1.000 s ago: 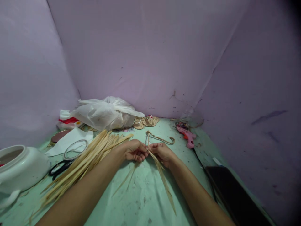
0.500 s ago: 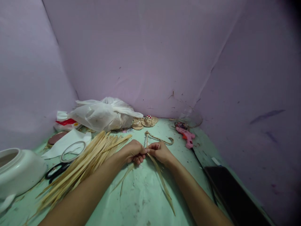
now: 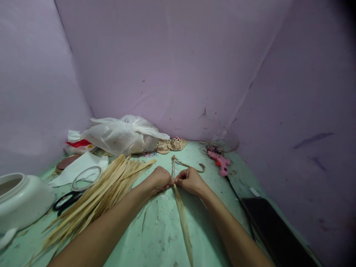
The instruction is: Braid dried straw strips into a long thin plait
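Note:
My left hand is closed, its thumb and fingers pinching a braided cord of dried straw-coloured fibre. Right beside it my right hand pinches the same cord with thumb and forefinger, the two hands' fingertips nearly touching. From there the finished, twisted part runs away from me, bends at the top and curls off to the right on the table. Loose dried fibre strips hang from the fingers toward me. A bundle of dried fibre strips lies left of my left hand.
Black-handled scissors, a tape roll and a white ceramic pot are at the left. Behind lie a white plastic bag and small woven hats. A pink glue gun and a dark phone-like slab are at the right.
The loose strips below my fingers have swung to the left and hang straighter toward me. My left hand's fingers have curled in more; both hands stay at the same spot.

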Demonstrator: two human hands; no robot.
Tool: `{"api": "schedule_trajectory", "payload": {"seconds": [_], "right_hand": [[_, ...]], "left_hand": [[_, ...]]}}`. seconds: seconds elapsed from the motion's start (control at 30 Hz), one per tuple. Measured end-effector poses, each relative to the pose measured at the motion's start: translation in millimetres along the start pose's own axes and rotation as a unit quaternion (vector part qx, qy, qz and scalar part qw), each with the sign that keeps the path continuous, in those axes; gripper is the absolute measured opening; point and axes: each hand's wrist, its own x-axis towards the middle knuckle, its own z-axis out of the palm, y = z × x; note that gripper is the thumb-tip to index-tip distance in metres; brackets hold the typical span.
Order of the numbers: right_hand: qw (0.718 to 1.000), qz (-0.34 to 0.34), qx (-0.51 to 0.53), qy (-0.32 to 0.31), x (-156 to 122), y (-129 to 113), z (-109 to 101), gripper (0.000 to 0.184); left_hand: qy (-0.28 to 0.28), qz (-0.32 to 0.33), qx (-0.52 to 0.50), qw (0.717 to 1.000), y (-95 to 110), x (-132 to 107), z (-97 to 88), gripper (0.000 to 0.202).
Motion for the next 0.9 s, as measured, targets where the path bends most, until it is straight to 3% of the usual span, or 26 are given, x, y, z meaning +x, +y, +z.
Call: {"api": "schedule_trajectory", "payload": {"seconds": [0.17, 0.37, 0.47, 0.63, 0.73, 0.8, 0.87, 0.9], "right_hand": [[0.994, 0.058, -0.096, -0.001, -9.5, -17.1, -9.1, 0.012], [0.962, -0.002, -0.263, 0.069, -31.4, -52.3, 2.2, 0.014], [0.948, -0.019, -0.313, 0.053, -38.7, -62.4, 16.9, 0.019], [0.932, -0.024, -0.360, 0.028, -44.1, -71.9, 22.0, 0.022], [0.947, -0.030, -0.321, 0.006, -41.5, -70.7, 4.2, 0.016], [0.973, -0.013, -0.232, -0.003, -35.7, -64.8, -9.2, 0.019], [0.990, 0.043, -0.122, 0.060, -28.2, -56.4, -16.5, 0.021], [0.994, 0.078, -0.054, 0.062, -24.8, -52.2, -16.8, 0.019]], "left_hand": [[0.007, -0.011, -0.007, 1.000, 3.4, -2.5, 6.8, 0.016], [0.033, -0.052, -0.044, 0.997, 5.8, -3.6, 10.4, 0.020], [0.015, -0.070, -0.079, 0.994, 3.2, -1.9, 8.3, 0.023], [-0.039, 0.004, -0.044, 0.998, -4.1, 4.9, -5.0, 0.013], [-0.086, 0.027, -0.004, 0.996, -9.0, 9.3, -14.3, 0.004], [-0.099, 0.041, -0.010, 0.994, -11.6, 11.3, -17.8, 0.003], [-0.111, 0.053, -0.017, 0.992, -13.2, 12.2, -19.0, 0.006], [-0.116, 0.059, -0.017, 0.991, -13.5, 12.4, -19.0, 0.007]]}}
